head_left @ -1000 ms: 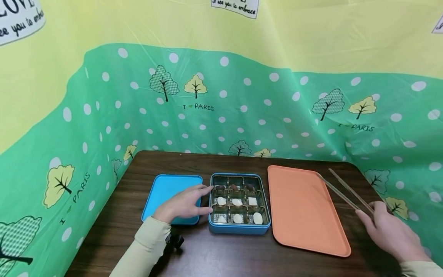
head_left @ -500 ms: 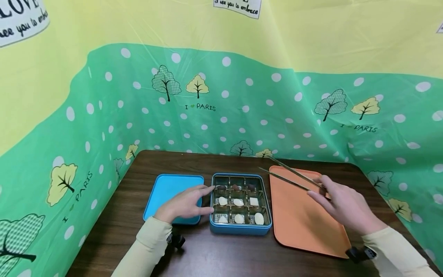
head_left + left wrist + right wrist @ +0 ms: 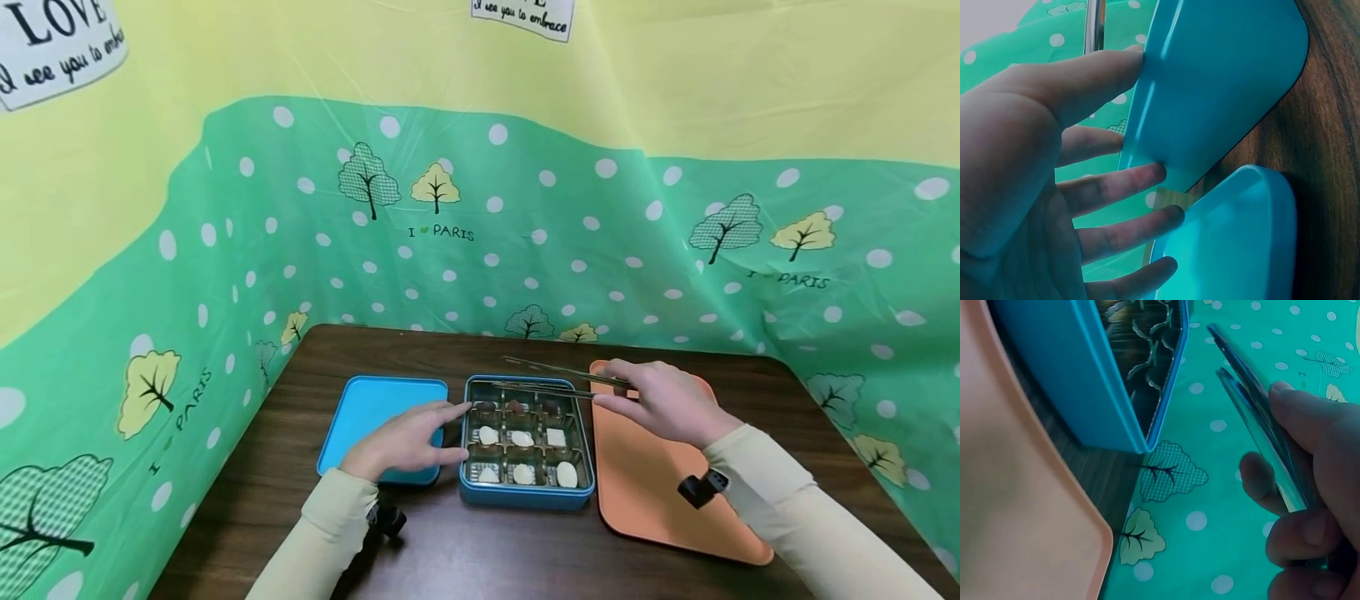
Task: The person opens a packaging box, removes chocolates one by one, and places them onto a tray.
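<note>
Cloth wall (image 3: 491, 250): It is yellow up high and green down low, with trees (image 3: 370, 183) on it.
Table (image 3: 562, 550): It is dark brown wood.
Orange tray (image 3: 645, 492): It lies flat on the right side of the table.
Blue box (image 3: 525, 497): It sits in the middle, just beside the tray, with nine little cups in three rows.
Blue lid (image 3: 382, 408): It lies flat, left of the box.
Right hand (image 3: 663, 400): It is over the tray, fingers and thumb clamped on the metal tongs (image 3: 1254, 428).
Left hand (image 3: 408, 437): Its fingers are spread apart, and it touches the box's left side.
Metal tongs: They point left across the box's back row in the head view; their two tips are apart.
Dark bits (image 3: 516, 406): They lie in the back row, too dim to see well.
White bits (image 3: 567, 475): They lie in the middle and front rows; one is square.
</note>
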Demonstrator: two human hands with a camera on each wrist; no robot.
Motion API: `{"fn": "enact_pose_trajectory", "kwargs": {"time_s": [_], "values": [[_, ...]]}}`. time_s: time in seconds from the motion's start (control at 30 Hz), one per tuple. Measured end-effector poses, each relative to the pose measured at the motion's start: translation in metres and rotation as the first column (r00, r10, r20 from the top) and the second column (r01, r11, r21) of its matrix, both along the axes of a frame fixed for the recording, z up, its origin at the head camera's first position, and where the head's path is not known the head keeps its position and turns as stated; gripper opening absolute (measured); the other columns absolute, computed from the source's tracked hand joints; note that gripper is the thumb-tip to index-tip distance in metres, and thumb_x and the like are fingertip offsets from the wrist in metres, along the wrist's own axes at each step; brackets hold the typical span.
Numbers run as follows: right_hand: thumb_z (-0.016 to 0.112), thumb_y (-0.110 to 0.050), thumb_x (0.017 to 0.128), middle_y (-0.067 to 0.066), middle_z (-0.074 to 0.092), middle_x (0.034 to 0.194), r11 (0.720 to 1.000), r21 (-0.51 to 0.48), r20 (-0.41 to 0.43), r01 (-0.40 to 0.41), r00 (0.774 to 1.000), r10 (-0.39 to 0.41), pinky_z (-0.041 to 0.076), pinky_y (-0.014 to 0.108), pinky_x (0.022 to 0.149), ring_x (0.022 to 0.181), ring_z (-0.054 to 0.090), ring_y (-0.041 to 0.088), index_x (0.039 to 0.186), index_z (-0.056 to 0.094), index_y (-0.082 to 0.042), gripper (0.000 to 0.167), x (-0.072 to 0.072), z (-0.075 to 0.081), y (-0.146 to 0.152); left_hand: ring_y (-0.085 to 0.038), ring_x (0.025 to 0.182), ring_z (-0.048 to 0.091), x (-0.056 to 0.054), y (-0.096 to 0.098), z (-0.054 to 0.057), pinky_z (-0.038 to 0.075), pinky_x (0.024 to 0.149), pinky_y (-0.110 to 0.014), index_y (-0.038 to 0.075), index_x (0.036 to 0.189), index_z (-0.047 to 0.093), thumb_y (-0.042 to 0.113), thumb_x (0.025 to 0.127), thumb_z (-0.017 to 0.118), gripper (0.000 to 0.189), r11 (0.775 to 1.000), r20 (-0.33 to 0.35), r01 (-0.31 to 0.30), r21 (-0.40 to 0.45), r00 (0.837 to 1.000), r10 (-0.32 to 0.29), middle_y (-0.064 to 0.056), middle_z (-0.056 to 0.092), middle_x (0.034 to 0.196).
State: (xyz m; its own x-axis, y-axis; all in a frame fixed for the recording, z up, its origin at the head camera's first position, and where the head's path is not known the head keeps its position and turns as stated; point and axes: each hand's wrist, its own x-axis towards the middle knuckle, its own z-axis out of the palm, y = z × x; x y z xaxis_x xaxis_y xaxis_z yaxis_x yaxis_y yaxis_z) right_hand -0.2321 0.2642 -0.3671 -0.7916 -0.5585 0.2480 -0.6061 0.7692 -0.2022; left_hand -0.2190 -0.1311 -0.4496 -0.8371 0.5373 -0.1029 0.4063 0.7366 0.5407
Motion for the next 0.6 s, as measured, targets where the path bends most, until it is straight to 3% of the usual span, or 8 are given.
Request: {"fn": "enact_pose_trajectory", "kwargs": {"time_s": [0.13, 0.37, 0.6], "values": [[0.071, -0.042, 0.101, -0.001, 0.078, 0.109, 1.000, 0.008, 0.007, -0.024, 1.000, 0.024, 0.056, 0.031, 0.066, 0.077, 0.066, 0.003, 0.127, 0.073, -0.014, 0.038, -0.008, 0.001, -0.005, -0.036, 0.151, 0.041, -0.001, 0.001, 0.000, 0.039, 0.118, -0.058, 0.022, 0.163, 0.043, 0.050, 0.099, 0.071, 0.076, 1.000, 0.004, -0.002, 0.003, 1.000, 0.002, -0.013, 0.045, 0.162], [0.072, -0.043, 0.100, -0.005, 0.077, 0.099, 0.998, 0.035, 0.056, -0.049, 0.997, 0.047, 0.056, 0.033, 0.064, 0.076, 0.067, 0.004, 0.118, 0.077, -0.017, 0.032, -0.020, 0.006, -0.014, -0.036, 0.150, 0.042, -0.002, 0.002, 0.000, 0.040, 0.118, -0.058, 0.020, 0.162, 0.044, 0.049, 0.098, 0.073, 0.076, 1.000, 0.002, -0.005, 0.009, 1.000, 0.005, -0.013, 0.047, 0.162], [0.074, -0.038, 0.100, 0.000, 0.078, 0.109, 0.990, 0.071, 0.115, -0.118, 0.987, 0.110, 0.061, 0.038, 0.071, 0.084, 0.073, 0.011, 0.121, 0.078, -0.012, 0.033, -0.029, 0.012, -0.029, -0.035, 0.151, 0.041, -0.003, 0.001, -0.001, 0.039, 0.119, -0.057, 0.020, 0.162, 0.044, 0.048, 0.098, 0.073, 0.076, 1.000, 0.000, 0.002, 0.013, 1.000, -0.002, -0.011, 0.047, 0.162]]}}
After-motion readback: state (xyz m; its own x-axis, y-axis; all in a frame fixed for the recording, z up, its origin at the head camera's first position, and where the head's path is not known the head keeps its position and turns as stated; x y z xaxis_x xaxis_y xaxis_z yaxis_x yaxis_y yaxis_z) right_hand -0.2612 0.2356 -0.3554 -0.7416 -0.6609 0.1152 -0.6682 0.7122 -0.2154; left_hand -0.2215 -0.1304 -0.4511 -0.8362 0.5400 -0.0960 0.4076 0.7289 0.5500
